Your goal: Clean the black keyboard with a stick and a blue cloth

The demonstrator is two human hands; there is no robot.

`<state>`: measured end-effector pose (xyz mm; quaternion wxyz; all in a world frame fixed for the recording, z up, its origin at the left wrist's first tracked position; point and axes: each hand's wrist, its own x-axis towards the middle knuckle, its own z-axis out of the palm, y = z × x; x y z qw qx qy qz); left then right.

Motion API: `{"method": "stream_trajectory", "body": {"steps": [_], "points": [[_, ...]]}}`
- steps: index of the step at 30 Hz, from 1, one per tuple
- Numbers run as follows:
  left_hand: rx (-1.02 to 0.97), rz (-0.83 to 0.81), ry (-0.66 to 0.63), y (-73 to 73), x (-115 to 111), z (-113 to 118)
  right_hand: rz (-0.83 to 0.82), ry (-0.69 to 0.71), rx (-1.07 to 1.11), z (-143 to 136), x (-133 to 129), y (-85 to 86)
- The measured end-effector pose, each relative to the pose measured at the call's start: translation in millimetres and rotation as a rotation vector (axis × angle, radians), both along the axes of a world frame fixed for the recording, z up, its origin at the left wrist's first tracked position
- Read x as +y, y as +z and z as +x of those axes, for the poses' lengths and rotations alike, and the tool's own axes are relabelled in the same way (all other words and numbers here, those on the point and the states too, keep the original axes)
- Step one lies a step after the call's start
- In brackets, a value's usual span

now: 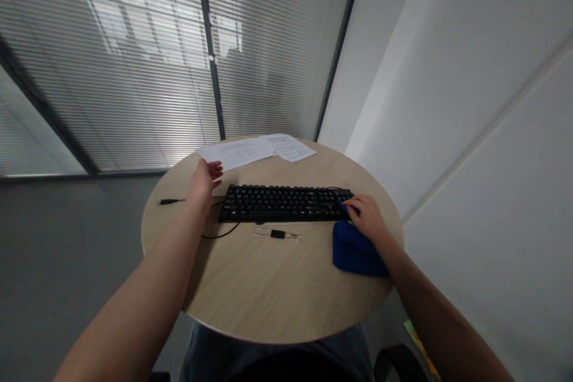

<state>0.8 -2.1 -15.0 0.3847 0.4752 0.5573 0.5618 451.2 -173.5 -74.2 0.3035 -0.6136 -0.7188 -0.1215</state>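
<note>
A black keyboard (282, 203) lies across the middle of the round wooden table (268, 292). My right hand (366, 213) is at the keyboard's right end, its fingers closed on part of a blue cloth (356, 250), which hangs down from there over the tabletop. Left of the keyboard, my left hand (206, 179) hovers with its fingers apart, holding nothing, near the papers' left edge. In front of the keyboard lies a small tool with a black middle (277, 234) and clear ends.
Printed papers (244, 152) lie at the table's far edge. A black cable with a USB plug (168, 202) extends to the left, and a cable loop passes under my left forearm. Behind stand blinds (277, 71) and, at the right, a white wall (470, 101).
</note>
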Motion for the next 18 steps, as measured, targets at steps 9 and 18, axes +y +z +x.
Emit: {"method": "stream_trajectory", "body": {"steps": [9,18], "points": [[0.784,0.078,-0.145,-7.5,-10,15,-0.013,-0.004,-0.067,-3,2,-1.9],[1.05,0.121,-0.347,-15.2,-10,25,0.023,-0.031,0.024,1,4,-1.7]]}}
